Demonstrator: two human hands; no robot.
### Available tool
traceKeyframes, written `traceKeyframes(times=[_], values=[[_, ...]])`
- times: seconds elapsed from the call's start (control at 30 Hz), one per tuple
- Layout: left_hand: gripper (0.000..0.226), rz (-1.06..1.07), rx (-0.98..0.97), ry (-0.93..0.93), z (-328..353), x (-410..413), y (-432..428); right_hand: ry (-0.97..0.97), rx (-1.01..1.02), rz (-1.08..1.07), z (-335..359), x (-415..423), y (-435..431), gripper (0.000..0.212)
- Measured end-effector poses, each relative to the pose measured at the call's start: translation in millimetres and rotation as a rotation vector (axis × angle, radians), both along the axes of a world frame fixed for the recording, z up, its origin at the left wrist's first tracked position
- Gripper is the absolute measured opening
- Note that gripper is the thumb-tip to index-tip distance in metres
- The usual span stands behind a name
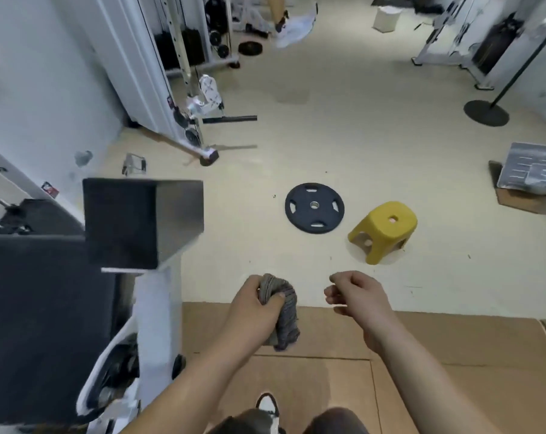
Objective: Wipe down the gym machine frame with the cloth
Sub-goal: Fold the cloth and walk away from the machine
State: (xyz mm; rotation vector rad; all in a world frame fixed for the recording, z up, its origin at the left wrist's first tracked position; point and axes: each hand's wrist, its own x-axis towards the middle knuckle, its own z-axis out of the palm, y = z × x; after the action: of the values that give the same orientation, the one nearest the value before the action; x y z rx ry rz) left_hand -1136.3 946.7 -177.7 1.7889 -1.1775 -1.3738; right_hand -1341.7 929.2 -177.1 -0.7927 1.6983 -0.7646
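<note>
Gripping bunched cloth point(285, 321) -- left hand point(249, 311) fingers wrapped round it, tail hanging below; right hand point(359, 296) fingers curled, empty

A pale cream floor point(359, 136) fills most of the frame under even light. Brown cardboard sheets point(437, 355) cover it along the bottom. A black weight plate point(301, 220) lies flat at centre, with a yellow plastic stool point(379, 227) just right of it. A white wall point(30, 73) takes the upper left. At the top stands what may be a white bucket point(385, 17), blurred.
</note>
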Motion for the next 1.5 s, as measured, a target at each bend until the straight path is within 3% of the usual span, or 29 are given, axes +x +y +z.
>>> traceKeyframes(times=[0.23, 0.4, 0.6, 0.77, 0.97, 1.5], values=[[0.003, 0.233, 0.002, -0.036, -9, -30, -176, 0.268, -0.174, 0.379, -9, -27, -207, 0.024], [0.012, 0.476, 0.040, 0.059, -18, -43, -292, 0.258, -0.196, 0.631, -24, -23, -370, 0.025], [0.014, 0.576, 0.065, -0.125, -15, -2, -402, 0.241, -0.188, 0.910, -10, 34, -513, 0.024], [0.012, 0.755, 0.060, -0.148, -23, 67, -493, 0.280, -0.245, 1.108, -13, 136, -628, 0.024], [0.009, 0.830, 0.004, -0.074, -43, 197, -602, 0.246, -0.279, 1.174, -26, 283, -760, 0.026], [0.015, 1.360, -0.058, -0.048, 7, 551, -852, 0.118, -0.431, 1.616, -16, 716, -1050, 0.028]])
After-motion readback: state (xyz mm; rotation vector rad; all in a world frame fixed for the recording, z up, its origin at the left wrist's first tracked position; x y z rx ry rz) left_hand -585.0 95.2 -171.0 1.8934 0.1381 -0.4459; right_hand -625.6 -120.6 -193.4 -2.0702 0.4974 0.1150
